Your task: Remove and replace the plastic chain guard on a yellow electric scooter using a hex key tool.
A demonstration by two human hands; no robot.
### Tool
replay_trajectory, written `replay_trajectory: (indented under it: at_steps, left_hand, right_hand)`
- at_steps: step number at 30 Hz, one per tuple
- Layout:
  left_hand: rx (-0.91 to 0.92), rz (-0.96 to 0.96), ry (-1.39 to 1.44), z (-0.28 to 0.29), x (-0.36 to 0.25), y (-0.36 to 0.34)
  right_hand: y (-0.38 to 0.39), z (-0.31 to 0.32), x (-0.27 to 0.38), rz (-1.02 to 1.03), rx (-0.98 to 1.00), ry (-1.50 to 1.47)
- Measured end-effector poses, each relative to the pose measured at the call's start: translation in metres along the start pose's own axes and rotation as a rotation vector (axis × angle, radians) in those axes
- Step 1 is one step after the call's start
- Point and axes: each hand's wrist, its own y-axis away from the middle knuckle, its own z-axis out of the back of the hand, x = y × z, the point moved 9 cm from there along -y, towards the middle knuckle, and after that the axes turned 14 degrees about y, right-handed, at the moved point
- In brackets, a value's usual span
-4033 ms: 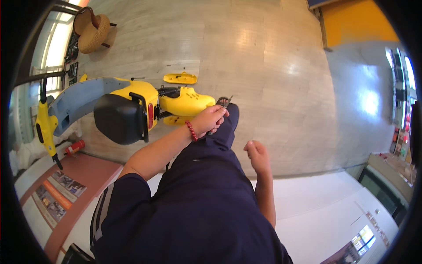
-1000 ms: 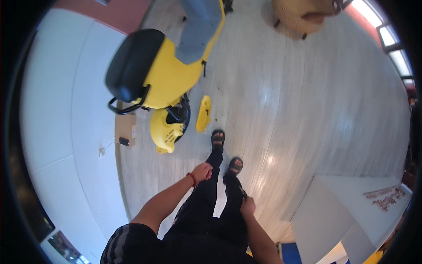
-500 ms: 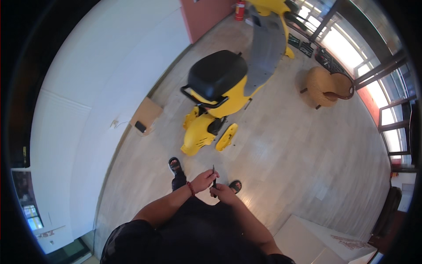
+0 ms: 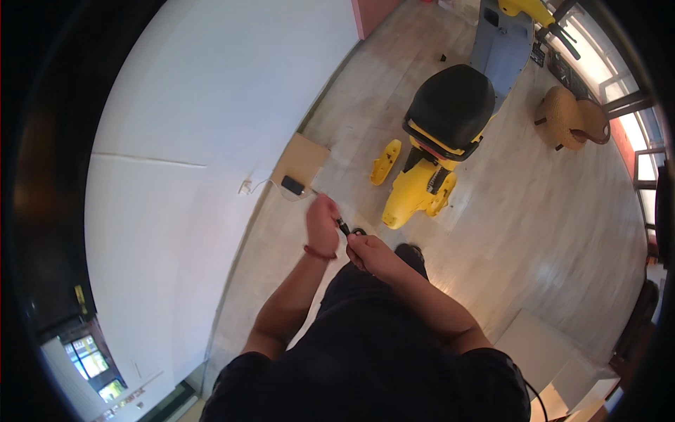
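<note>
My left hand, slightly blurred, is closed round the upper part of a slender dark tool whose thin tip pokes out toward the wall. My right hand grips the tool's lower end, just below and right of the left. Beyond them stands a yellow scooter with a black seat and a yellow rear body piece; a small yellow panel lies on the floor to its left.
A white wall runs along the left, with a socket. Beside it a cardboard sheet bears a black device on a cable. A wicker chair stands by the windows; a white box is at lower right.
The view has turned, bringing the wall nearer the centre and the scooter rightward. My hands came together on the tool and, since half a second ago, have risen toward the cardboard side.
</note>
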Motion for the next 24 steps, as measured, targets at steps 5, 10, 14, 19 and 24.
replay_trajectory:
  at_steps: [5, 10, 14, 19, 24]
  left_hand:
    - [-0.04, 0.081, 0.191, 0.026, -0.075, -0.094]
    - [0.163, 0.253, 0.238, 0.011, -0.072, -0.159]
    - [0.295, 0.467, 0.321, -0.005, -0.045, -0.206]
    - [0.347, 0.636, 0.29, -0.032, -0.039, -0.242]
    - [0.562, 0.742, 0.598, -0.123, -0.041, -0.31]
  right_hand:
    - [-0.03, 0.024, 0.004, -0.11, -0.193, 0.092]
    - [-0.075, 0.121, 0.049, -0.085, -0.45, 0.038]
    - [-0.092, 0.189, 0.123, 0.067, -0.659, 0.095]
    - [-0.096, 0.232, 0.187, 0.048, -0.746, 0.131]
    - [-0.113, 0.231, 0.253, 0.309, -0.7, 0.138]
